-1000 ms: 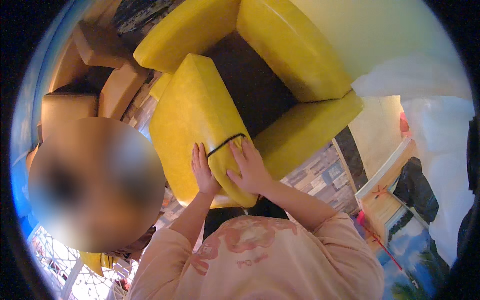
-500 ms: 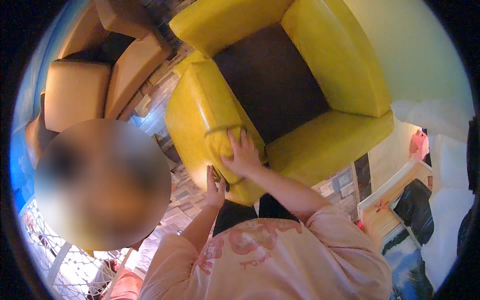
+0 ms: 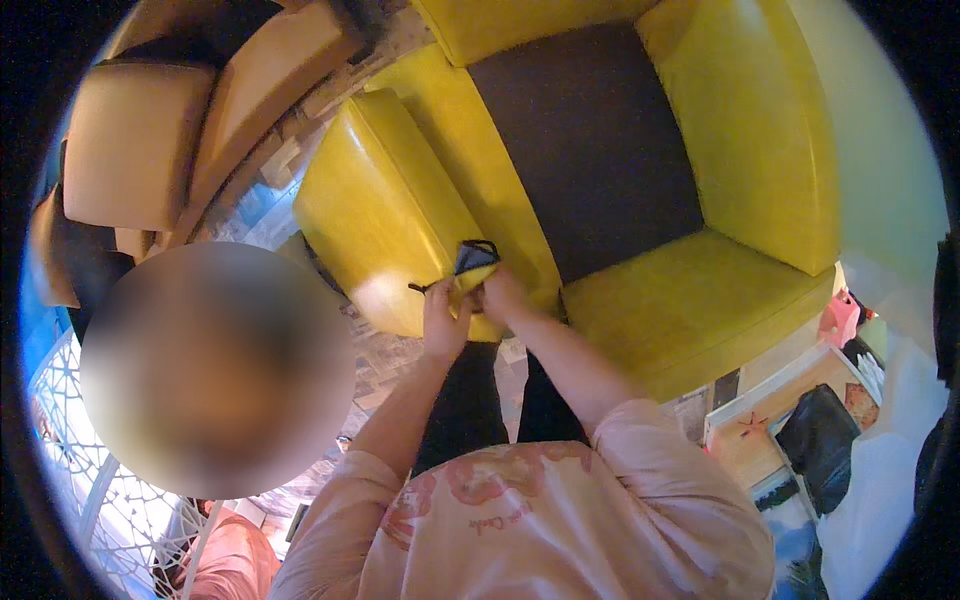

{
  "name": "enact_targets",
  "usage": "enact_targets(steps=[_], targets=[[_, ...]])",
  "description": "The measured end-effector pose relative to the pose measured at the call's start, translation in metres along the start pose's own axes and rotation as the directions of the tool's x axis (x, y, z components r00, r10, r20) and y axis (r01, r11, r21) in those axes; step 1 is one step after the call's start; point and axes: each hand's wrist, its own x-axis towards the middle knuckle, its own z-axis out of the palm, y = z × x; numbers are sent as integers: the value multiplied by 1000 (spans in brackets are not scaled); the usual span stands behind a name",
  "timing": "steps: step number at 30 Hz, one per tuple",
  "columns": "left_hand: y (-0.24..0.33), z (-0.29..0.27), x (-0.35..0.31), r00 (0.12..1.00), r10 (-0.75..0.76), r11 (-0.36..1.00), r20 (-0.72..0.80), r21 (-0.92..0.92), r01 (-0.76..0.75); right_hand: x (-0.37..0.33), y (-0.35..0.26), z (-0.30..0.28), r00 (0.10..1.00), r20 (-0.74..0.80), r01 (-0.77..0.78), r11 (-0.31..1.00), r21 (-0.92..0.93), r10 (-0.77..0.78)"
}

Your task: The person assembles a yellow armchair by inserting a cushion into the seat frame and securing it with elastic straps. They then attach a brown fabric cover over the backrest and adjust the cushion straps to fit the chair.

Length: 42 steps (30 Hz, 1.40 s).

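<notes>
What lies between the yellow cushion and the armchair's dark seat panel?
The head view shows a yellow band of the armchair between the yellow cushion and the dark seat panel.

dim, uneven indoor light, glare on yellow cushion [image 3: 375, 215], round blur at left, black fisheye corners

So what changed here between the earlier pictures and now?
The yellow cushion has shifted leftward from the dark seat, baring a yellow strip between them. The left hand and right hand, earlier spread on the cushion's near end, are drawn together there, apparently gripping its flap, now raised, dark side showing. The seat stays uncovered.
</notes>
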Motion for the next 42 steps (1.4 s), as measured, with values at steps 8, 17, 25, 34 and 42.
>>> enact_targets(steps=[8,17,25,34,42], targets=[[35,7,84,968,219,953,121,188,-239,49,37,-116,924,-380,-239,831,-503,35],[24,81,148,928,107,876,356,408,-258,98,101,-111,920,-138,121,600,-791,-367],[-17,110,137,837,39,509,546,710,-487,171,141,-125,816,-371,24,668,-743,-442],[8,82,138,885,323,901,335,177,-396,283,48,-59,733,-237,379,671,-637,-638],[-24,32,31,979,-141,962,-148,-253,101,148,96,11,960,-72,261,959,-111,-270]])
